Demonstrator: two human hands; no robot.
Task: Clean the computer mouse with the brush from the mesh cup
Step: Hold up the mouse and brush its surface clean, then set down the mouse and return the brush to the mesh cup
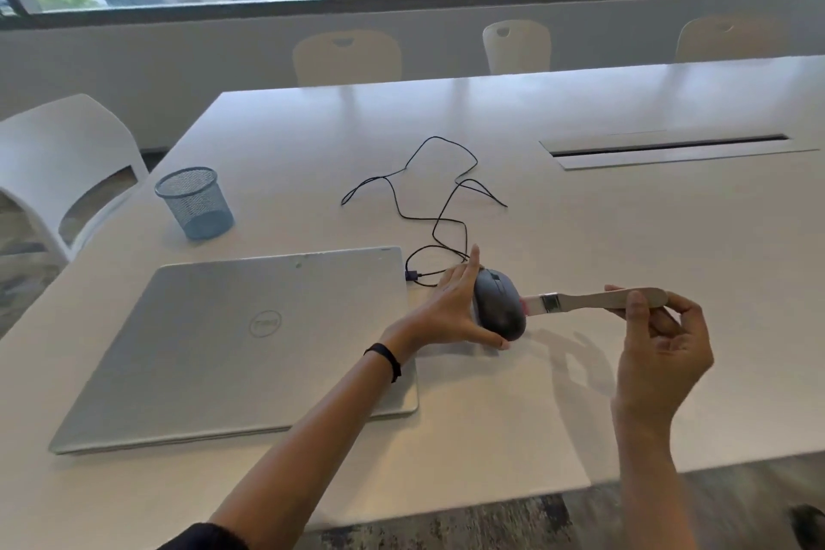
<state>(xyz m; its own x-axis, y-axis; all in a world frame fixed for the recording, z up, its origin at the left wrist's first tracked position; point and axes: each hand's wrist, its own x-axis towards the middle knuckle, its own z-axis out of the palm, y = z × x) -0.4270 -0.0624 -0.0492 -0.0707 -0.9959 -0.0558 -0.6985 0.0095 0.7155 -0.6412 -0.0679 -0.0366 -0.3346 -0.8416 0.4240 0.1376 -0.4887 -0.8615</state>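
Note:
A dark grey wired mouse [499,307] is tipped on its side just right of the laptop. My left hand [451,308] grips it, thumb at the near end and fingers along the far side. My right hand [660,344] pinches the pale wooden handle of a flat brush [593,300], held level. The white bristles touch the right flank of the mouse. The blue mesh cup [195,202] stands empty at the left of the table.
A shut silver laptop [232,344] lies left of the mouse. The black mouse cable [439,196] loops across the white table [580,228] behind it. A cable slot [669,145] sits far right. White chairs [67,165] stand around the table.

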